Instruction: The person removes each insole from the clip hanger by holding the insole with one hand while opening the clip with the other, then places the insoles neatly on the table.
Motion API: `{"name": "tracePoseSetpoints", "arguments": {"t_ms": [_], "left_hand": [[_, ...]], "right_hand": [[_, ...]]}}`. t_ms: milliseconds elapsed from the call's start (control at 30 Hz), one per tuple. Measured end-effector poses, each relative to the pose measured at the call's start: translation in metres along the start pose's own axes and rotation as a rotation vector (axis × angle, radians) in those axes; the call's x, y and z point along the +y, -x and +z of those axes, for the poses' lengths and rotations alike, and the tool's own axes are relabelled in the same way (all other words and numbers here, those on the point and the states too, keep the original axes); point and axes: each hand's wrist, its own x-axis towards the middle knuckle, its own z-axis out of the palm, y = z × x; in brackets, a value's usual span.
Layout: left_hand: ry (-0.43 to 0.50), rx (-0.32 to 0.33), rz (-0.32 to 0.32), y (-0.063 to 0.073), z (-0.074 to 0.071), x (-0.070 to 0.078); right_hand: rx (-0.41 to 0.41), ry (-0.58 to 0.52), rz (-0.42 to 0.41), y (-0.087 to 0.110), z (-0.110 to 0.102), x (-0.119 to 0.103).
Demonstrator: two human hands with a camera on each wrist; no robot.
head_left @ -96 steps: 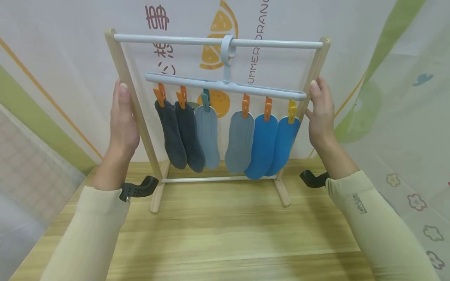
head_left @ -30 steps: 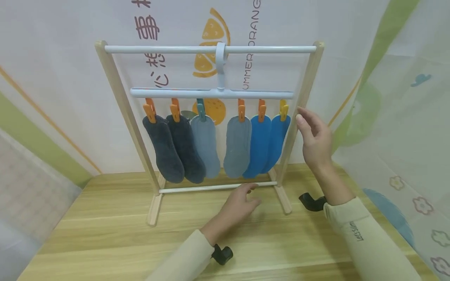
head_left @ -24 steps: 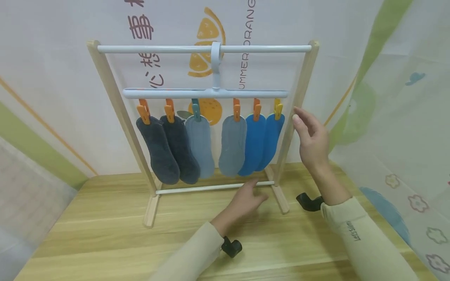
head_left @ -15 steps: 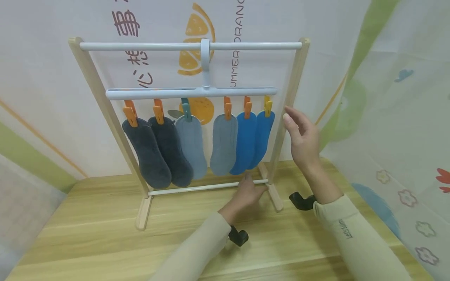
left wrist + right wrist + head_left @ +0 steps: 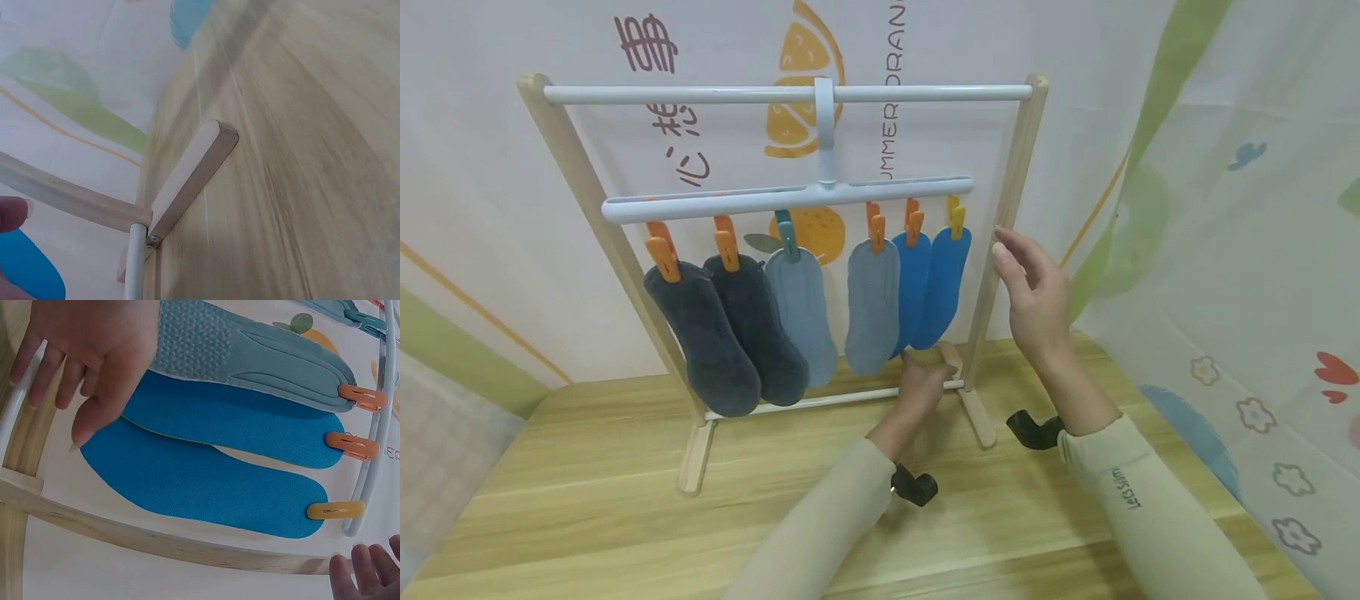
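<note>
Several insoles hang by clothespins from a pale blue hanger, hooked over a small wooden rack's white top bar: dark grey insoles at left, light grey insoles in the middle, blue insoles at right. My left hand reaches over the rack's lower bar to the blue insoles' lower ends, fingers extended; in the right wrist view its thumb overlaps a blue insole, contact unclear. My right hand is beside the right wooden upright, fingers loosely bent, holding nothing.
The rack's wooden feet stand on a wood-grain table. A printed curtain hangs close behind and to the right. Orange, teal and yellow clothespins grip the insoles' upper ends.
Both hands have left the uprights they touched earlier. My left hand has moved rightward, then in under the blue insoles. The hanger has turned, its left end nearer. The view has shifted right.
</note>
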Motion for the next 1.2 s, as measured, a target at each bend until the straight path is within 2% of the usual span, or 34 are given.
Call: {"name": "tracePoseSetpoints", "arguments": {"t_ms": [133,367,500,667,933,1000,1200], "left_hand": [[0.060,0.021,0.019,-0.008,-0.002,0.001],[0.251,0.090,0.043,-0.015,-0.008,0.009],[0.281,0.141,0.076,-0.016,-0.007,0.009],[0.287,0.176,0.088,-0.016,-0.003,0.012],[0.331,0.166,0.070,-0.018,-0.004,0.013],[0.294,0.163,0.061,-0.017,-0.006,0.012],[0.175,0.127,0.112,-0.016,-0.002,0.010]], "right_hand": [[0.001,-0.004,-0.004,-0.001,0.000,0.000],[-0.009,0.003,-0.009,0.000,0.000,0.002],[-0.009,0.000,-0.005,0.001,0.000,0.003],[-0.003,0.000,0.000,0.002,0.000,0.005],[-0.005,-0.028,0.014,0.007,0.001,0.008],[0.002,-0.029,0.009,0.007,0.001,0.009],[0.009,-0.009,0.026,0.008,-0.004,0.012]]}}
